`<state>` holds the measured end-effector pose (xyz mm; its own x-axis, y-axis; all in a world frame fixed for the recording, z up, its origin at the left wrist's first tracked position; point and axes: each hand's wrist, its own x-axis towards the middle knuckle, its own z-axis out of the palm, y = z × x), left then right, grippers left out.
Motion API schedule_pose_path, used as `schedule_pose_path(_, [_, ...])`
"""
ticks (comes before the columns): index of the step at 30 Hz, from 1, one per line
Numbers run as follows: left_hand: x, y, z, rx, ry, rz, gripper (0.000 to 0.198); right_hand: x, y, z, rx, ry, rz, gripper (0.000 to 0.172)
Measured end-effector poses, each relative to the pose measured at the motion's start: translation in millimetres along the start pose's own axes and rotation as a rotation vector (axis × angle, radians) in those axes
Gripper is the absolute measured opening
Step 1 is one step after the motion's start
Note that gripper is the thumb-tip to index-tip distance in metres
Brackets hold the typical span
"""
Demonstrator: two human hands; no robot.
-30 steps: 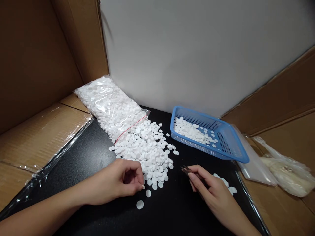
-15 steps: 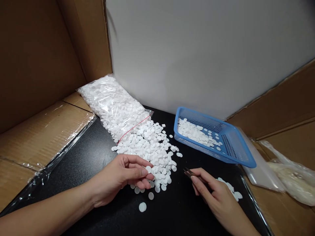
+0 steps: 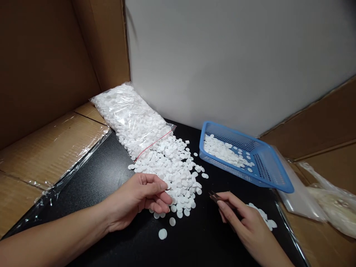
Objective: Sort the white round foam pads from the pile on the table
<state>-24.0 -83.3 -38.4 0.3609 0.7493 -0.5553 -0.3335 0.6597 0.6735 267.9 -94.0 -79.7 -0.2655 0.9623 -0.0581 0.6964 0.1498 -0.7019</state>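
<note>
A heap of small white discs [image 3: 169,167] spills from a clear plastic bag [image 3: 130,118] onto a black surface [image 3: 111,174]. My left hand [image 3: 139,202] lies palm up at the near edge of the heap, fingers loosely curled, fingertips touching the discs. My right hand [image 3: 244,222] pinches dark tweezers [image 3: 215,196], tips pointing left toward the heap. A few loose discs [image 3: 162,233] lie in front of my left hand. Another small group of discs [image 3: 264,217] lies behind my right hand.
A blue plastic mesh basket [image 3: 267,167] holding white discs stands at the right. Cardboard walls enclose the left and right sides, with a white wall [image 3: 222,63] behind. Clear plastic bags [image 3: 325,204] lie at the far right on cardboard.
My left hand turned from a knuckles-up pinch at the heap's edge to palm up with fingers loosened. The right hand with the tweezers stayed nearly still. The view shifted slightly.
</note>
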Motion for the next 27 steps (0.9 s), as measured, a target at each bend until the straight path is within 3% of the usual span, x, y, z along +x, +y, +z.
schedule_pose_path(11, [0, 0, 2.8, 0.127, 0.009, 0.052, 0.038, 0, -3, -1, 0.000, 0.005, -0.002, 0.032])
schedule_pose_path(14, [-1, 4, 0.6, 0.404, -0.037, 0.141, 0.031, 0, -2, -2, -0.009, 0.020, -0.003, 0.034])
schedule_pose_path(19, [-10, 12, -3.4, 1.128, -0.134, 0.324, 0.012, 2, 1, -3, -0.032, 0.074, -0.015, 0.038])
schedule_pose_path(22, [-14, 11, -4.2, 1.319, -0.233, 0.286, 0.010, 3, 0, -2, -0.068, 0.082, -0.007, 0.040])
schedule_pose_path(27, [-14, -1, -7.7, 1.448, -0.377, 0.313, 0.005, 4, -5, -2, -0.043, 0.067, -0.009, 0.039])
